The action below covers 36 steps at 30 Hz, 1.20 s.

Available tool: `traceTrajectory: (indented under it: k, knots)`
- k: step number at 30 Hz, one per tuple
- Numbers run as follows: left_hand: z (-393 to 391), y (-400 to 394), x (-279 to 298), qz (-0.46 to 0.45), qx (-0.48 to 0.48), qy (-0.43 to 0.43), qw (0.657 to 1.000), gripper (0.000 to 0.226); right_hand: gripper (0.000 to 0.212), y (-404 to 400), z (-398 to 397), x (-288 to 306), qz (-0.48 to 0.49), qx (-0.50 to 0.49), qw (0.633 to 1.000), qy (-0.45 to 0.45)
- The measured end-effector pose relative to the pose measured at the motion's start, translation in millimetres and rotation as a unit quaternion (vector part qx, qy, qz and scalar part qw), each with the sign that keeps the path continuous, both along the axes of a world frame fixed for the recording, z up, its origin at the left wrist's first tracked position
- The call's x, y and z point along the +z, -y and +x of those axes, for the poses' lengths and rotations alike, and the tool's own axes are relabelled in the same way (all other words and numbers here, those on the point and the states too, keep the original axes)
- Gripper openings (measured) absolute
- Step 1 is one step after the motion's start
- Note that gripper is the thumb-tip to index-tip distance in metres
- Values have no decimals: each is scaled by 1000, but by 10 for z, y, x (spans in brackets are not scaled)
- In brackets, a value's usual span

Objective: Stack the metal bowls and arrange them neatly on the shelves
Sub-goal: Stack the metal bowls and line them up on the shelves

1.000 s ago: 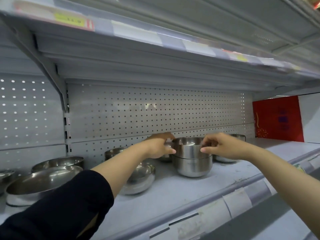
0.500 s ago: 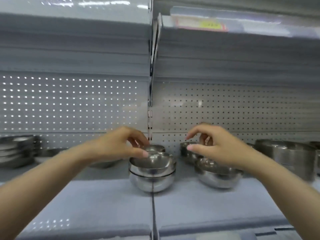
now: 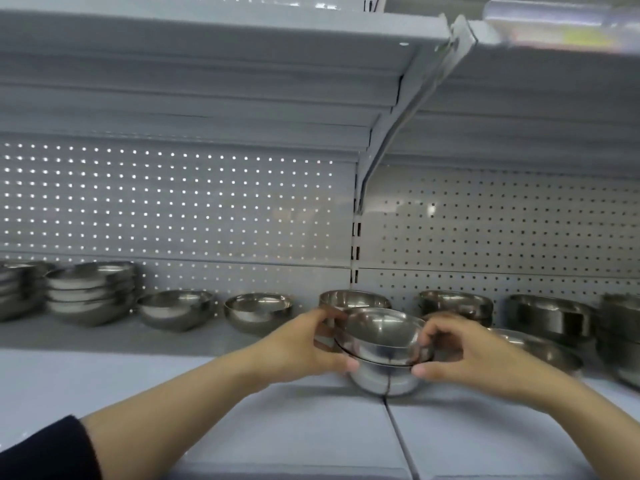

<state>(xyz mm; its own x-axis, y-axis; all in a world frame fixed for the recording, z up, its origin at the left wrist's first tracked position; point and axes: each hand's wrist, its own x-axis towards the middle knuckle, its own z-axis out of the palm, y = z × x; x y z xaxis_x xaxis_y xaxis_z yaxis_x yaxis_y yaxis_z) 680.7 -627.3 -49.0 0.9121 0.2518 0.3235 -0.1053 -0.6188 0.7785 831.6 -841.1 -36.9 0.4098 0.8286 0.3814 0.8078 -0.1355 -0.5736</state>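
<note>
both hands now around stacked bowls

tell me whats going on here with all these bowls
A person is tidying metal bowls on a store shelf. The left hand and the right hand grip a two-bowl stack from either side, over the seam between two shelf boards. More bowls line the back of the shelf.

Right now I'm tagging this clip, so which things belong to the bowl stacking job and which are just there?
In the job:
- left hand and right hand, gripping the stacked pair of bowls
- loose bowls along the back
- tall bowl stack at left
- shelf

Just there:
- pegboard back panel
- shelf bracket
- upper shelf
</note>
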Motion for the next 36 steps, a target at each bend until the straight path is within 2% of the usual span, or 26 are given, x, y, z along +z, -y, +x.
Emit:
traceTrajectory:
  k: [3, 7, 11, 15, 17, 19, 20, 24, 28, 31, 36]
  knots:
    - [7, -17, -44, -13, -14, 19, 1000, 48, 40, -8, -6, -24, 7, 16, 999, -43]
    - [-81, -90, 39, 14, 4, 20, 1000, 49, 40, -99, -85, 94, -12, 19, 998, -52]
    - [-331, -389, 295, 32, 23, 58, 998, 46, 46, -495, -209, 401, -27, -9, 1000, -6]
    - [-451, -916, 575, -49, 123, 146, 980, 52, 46, -1178, -322, 798, 7, 12, 1000, -17]
    - [-480, -1194, 660, -16, 155, 142, 978, 49, 46, -1508, -363, 905, 23, 25, 999, -24]
    - [-523, -1436, 653, 30, 141, 127, 981, 27, 42, -1797, -375, 919, 33, 29, 998, -45]
    - [-536, -1527, 616, 39, 130, 122, 983, 23, 39, -1912, -369, 900, 34, 29, 998, -54]
    - [-472, -1793, 398, 29, 109, 104, 988, 20, 37, -2199, -306, 701, 43, 26, 995, -88]
    - [-392, -1914, 283, 21, 128, 90, 988, 17, 33, -2299, -261, 460, 75, 38, 988, -131]
    - [-374, -1945, 261, 42, 130, 70, 988, 11, 32, -2328, -239, 371, 80, 42, 987, -134]
    - [-335, -1923, 218, 51, 133, 51, 988, 16, 36, -2339, -215, 290, 81, 40, 988, -128]
